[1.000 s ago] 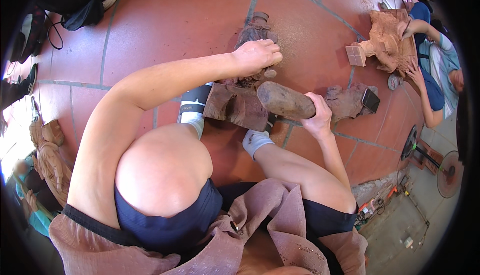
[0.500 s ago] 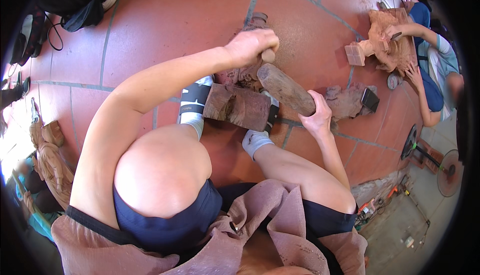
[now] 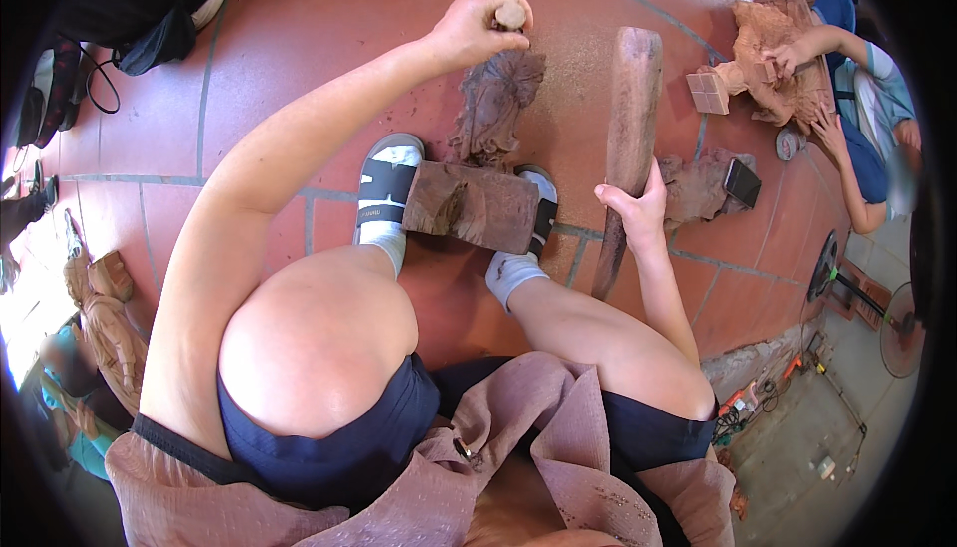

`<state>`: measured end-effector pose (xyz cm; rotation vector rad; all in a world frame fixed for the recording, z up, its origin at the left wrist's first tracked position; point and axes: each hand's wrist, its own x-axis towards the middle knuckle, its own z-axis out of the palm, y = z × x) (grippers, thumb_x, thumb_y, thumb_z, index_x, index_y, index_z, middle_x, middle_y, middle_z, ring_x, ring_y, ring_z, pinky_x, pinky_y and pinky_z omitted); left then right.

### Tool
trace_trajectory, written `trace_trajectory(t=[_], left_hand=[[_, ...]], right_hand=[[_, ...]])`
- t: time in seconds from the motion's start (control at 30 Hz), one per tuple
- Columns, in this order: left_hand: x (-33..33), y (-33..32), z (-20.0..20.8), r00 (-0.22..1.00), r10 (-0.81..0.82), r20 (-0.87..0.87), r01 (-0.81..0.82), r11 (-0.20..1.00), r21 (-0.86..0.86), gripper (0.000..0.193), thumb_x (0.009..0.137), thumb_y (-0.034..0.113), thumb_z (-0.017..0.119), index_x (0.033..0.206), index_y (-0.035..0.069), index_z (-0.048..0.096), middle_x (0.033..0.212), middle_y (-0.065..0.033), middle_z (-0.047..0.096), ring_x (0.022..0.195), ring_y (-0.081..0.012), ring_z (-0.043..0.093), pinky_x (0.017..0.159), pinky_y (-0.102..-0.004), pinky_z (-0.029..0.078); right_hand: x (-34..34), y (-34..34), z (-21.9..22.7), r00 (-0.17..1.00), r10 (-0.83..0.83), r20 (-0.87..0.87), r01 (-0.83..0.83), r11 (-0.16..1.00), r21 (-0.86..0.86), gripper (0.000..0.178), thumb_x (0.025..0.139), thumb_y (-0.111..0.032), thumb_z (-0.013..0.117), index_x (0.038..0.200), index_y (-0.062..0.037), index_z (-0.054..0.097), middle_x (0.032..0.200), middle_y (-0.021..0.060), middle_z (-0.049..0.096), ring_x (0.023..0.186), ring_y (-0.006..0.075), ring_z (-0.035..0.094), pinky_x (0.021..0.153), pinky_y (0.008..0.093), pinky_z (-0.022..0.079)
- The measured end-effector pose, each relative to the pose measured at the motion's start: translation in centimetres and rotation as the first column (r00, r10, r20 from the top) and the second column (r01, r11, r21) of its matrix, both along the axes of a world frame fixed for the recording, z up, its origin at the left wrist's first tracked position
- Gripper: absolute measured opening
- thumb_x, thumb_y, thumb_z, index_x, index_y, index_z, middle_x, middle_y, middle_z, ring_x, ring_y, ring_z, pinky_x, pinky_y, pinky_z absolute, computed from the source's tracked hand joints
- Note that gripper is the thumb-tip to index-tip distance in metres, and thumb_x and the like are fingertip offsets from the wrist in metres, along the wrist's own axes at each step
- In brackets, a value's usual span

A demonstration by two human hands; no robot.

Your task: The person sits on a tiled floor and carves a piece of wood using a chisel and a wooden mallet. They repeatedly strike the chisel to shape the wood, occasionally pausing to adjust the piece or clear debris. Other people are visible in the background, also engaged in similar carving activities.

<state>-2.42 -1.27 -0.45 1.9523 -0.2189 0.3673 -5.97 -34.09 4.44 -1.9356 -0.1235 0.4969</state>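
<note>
My left hand (image 3: 478,29) is closed around a chisel handle (image 3: 510,16) whose round wooden end faces up; the blade is hidden. Beneath and just nearer than that hand is a dark reddish-brown wood carving (image 3: 498,104) with folded, drapery-like relief. Its rough squared block end (image 3: 471,206) lies between my sandalled feet. My right hand (image 3: 638,208) grips a wooden club mallet (image 3: 636,99) near its middle. The mallet's thick end points away from me and its thin end toward my right shin. A gap separates mallet and chisel handle.
A rough wood piece (image 3: 688,188) with a black phone (image 3: 742,181) on it lies right of my right hand. Farther right, another person's hands work on a lighter carving (image 3: 763,74). A fan (image 3: 902,330) and cables stand lower right; a tall carving (image 3: 110,328) is at left.
My left hand has moved away from me with the chisel, uncovering more of the carving. The mallet has swung from slanting left beside the chisel to pointing straight away, farther right.
</note>
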Motion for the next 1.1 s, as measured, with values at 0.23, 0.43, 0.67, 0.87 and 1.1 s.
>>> trace_trajectory(t=[0.23, 0.43, 0.67, 0.87, 1.1], left_hand=[[1.7, 2.4, -0.2, 0.934, -0.053, -0.354, -0.168, 0.809, -0.564, 0.017, 0.077, -0.003, 0.072, 0.085, 0.006, 0.061, 0.080, -0.0016, 0.062, 0.073, -0.0119, 0.060, 0.068, -0.0264, 0.050], [2.3, 2.4, -1.0, 0.968, 0.230, 0.103, -0.234, 0.972, 0.020, 0.019, 0.072, 0.000, 0.075, 0.081, 0.007, 0.060, 0.079, -0.0001, 0.061, 0.069, -0.0105, 0.056, 0.066, -0.0262, 0.047], [2.9, 3.2, 1.1, 0.946, -0.040, -0.321, -0.146, 0.832, -0.534, 0.026, 0.072, -0.003, 0.077, 0.088, 0.006, 0.059, 0.076, -0.0022, 0.061, 0.073, -0.0129, 0.062, 0.061, -0.0272, 0.051], [2.4, 2.3, -0.5, 0.985, 0.149, -0.083, -0.160, 0.977, -0.143, 0.026, 0.072, 0.004, 0.080, 0.089, 0.007, 0.061, 0.077, -0.0027, 0.061, 0.070, -0.0103, 0.059, 0.062, -0.0258, 0.050], [-1.8, -0.6, 1.4, 0.995, -0.039, 0.095, 0.023, 0.986, 0.166, 0.024, 0.075, 0.007, 0.076, 0.090, 0.007, 0.058, 0.091, -0.0050, 0.059, 0.087, -0.0202, 0.061, 0.075, -0.0320, 0.050]], right_hand=[[-0.1, 0.1, 0.5, 0.982, -0.030, -0.185, 0.048, 0.994, 0.097, 0.047, 0.067, -0.002, 0.072, 0.109, -0.0004, 0.050, 0.081, 0.0056, 0.058, 0.066, 0.0126, 0.057, 0.060, 0.0273, 0.048], [-0.9, 0.7, 1.5, 0.978, -0.027, -0.207, 0.053, 0.991, 0.120, 0.047, 0.069, 0.000, 0.071, 0.109, -0.0014, 0.047, 0.080, 0.0076, 0.058, 0.063, 0.0138, 0.058, 0.057, 0.0280, 0.048], [0.0, -0.4, 1.4, 0.884, 0.059, -0.463, 0.073, 0.962, 0.264, 0.048, 0.073, -0.009, 0.067, 0.116, -0.0019, 0.047, 0.084, 0.0100, 0.060, 0.066, 0.0172, 0.061, 0.060, 0.0299, 0.052], [0.3, -1.3, 0.1, 0.829, 0.024, -0.558, 0.175, 0.938, 0.301, 0.048, 0.078, -0.017, 0.065, 0.121, -0.0035, 0.048, 0.088, 0.0108, 0.061, 0.071, 0.0188, 0.062, 0.060, 0.0327, 0.054], [-0.5, -1.3, -0.2, 0.804, 0.005, -0.594, 0.165, 0.959, 0.232, 0.051, 0.078, -0.015, 0.069, 0.122, -0.0031, 0.047, 0.088, 0.0098, 0.062, 0.066, 0.0170, 0.062, 0.057, 0.0311, 0.054]])
